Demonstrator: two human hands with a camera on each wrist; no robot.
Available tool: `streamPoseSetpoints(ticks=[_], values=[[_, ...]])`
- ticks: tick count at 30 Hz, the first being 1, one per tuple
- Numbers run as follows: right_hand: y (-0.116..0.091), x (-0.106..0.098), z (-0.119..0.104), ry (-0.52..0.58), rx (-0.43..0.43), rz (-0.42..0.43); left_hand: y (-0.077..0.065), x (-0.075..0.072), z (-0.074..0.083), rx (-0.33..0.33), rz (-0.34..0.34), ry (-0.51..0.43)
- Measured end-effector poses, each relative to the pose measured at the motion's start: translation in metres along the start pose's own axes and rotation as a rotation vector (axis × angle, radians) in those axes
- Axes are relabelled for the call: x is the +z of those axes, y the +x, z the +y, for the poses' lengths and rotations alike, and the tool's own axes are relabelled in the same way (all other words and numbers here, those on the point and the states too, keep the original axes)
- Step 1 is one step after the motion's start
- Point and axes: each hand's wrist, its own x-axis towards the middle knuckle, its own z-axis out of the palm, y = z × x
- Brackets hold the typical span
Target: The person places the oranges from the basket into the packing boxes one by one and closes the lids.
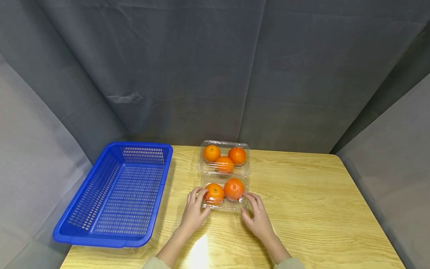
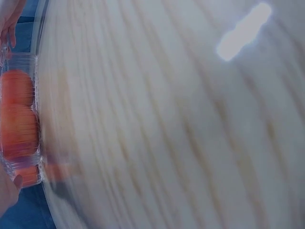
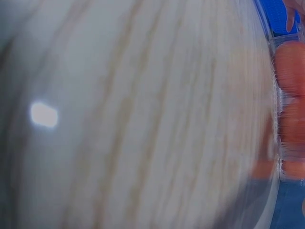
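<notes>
Two clear plastic fruit boxes stand one behind the other in the head view. The near plastic box (image 1: 231, 206) holds two oranges (image 1: 214, 194); the far plastic box (image 1: 224, 172) holds three. My left hand (image 1: 194, 212) grips the near box at its left front corner, fingers over the side and thumb at the front edge. At the right front corner my right hand (image 1: 258, 219) holds the same box between thumb and fingers. The left wrist view shows blurred oranges (image 2: 19, 129) behind clear plastic. Fingertip contact is partly hidden.
A blue plastic basket (image 1: 158, 209) with slotted walls stands left of the boxes, nothing inside it. The wooden table (image 1: 312, 201) extends to the right. Grey curtains (image 1: 188, 74) hang behind and at both sides.
</notes>
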Motion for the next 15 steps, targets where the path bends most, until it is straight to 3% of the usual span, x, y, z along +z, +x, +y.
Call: streamPoseSetpoints(ticks=[10, 15], values=[[0.0012, 0.0003, -0.0013, -0.047, -0.031, 0.001, 0.0005, 0.0001, -0.0006, 0.001, 0.022, -0.01], [0.003, -0.0042, -0.0094, -0.075, 0.012, -0.039, 0.0027, -0.0028, 0.0, 0.011, 0.046, -0.014]])
